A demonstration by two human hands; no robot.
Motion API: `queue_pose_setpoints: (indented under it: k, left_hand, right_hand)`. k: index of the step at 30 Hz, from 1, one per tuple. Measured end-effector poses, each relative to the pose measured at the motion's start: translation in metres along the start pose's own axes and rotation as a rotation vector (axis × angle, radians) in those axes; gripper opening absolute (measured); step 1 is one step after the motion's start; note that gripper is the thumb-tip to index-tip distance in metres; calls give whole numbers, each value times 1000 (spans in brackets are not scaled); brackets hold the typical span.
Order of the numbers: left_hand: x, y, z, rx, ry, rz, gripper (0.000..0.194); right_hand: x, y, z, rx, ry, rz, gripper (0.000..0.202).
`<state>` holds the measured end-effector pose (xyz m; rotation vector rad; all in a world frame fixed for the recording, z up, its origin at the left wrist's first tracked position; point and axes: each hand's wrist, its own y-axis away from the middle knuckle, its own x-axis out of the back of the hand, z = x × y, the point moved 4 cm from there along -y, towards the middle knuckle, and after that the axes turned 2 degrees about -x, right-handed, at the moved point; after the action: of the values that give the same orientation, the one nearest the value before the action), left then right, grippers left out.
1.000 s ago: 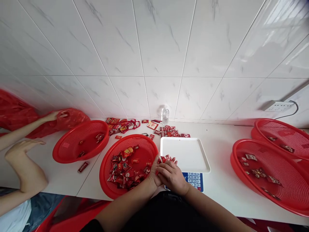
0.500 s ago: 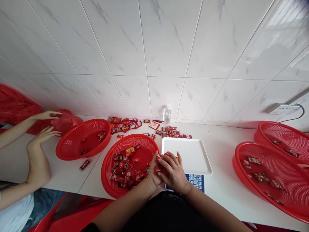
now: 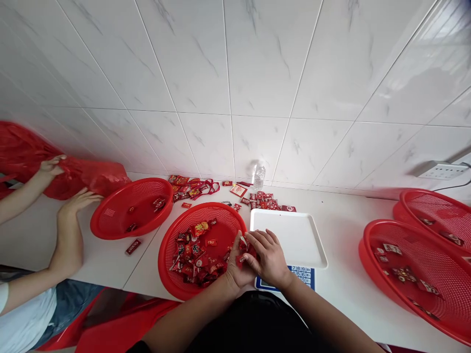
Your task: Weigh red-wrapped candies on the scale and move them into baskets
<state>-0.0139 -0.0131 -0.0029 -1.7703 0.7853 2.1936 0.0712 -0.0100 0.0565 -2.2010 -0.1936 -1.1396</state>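
My left hand (image 3: 236,269) is cupped around a small bunch of red-wrapped candies (image 3: 243,245) over the right rim of a red plastic basket (image 3: 161,260). From the right, my right hand (image 3: 271,260) closes over the same bunch, its fingers bent against the wrappers and partly hiding them. Inside the basket lies a heap of mostly red wrapped candies (image 3: 195,260). Just beyond my right hand is a scale with a white tray (image 3: 294,240), nothing lying on it. Its blue keypad (image 3: 304,277) shows partly below the tray.
Loose red packets (image 3: 263,201) and a clear bottle (image 3: 259,176) stand near the tiled wall. Another red basket (image 3: 106,230) is at left, beside a co-worker's hands (image 3: 79,201) at a red plastic bag (image 3: 106,174). Two more baskets (image 3: 371,255) hold candies at right.
My right hand has closed further over the candies, and fewer of them show. At left, the co-worker's far hand has pulled the red bag out to the left. The view has shifted slightly.
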Motion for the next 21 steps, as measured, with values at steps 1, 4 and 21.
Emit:
queue_pose_setpoints:
  k: [1,4,21]
  left_hand:
    - [1,1,1,3,22,6,33]
    - [4,3,4,14,65,34,33]
    - [5,9,10,17,211,120,33]
  right_hand:
    - [0,-1,0,4,1,-9,54]
    - [-1,0,-2,17,-3,-18,59]
    - [-1,2,-17,64,-75,171,32]
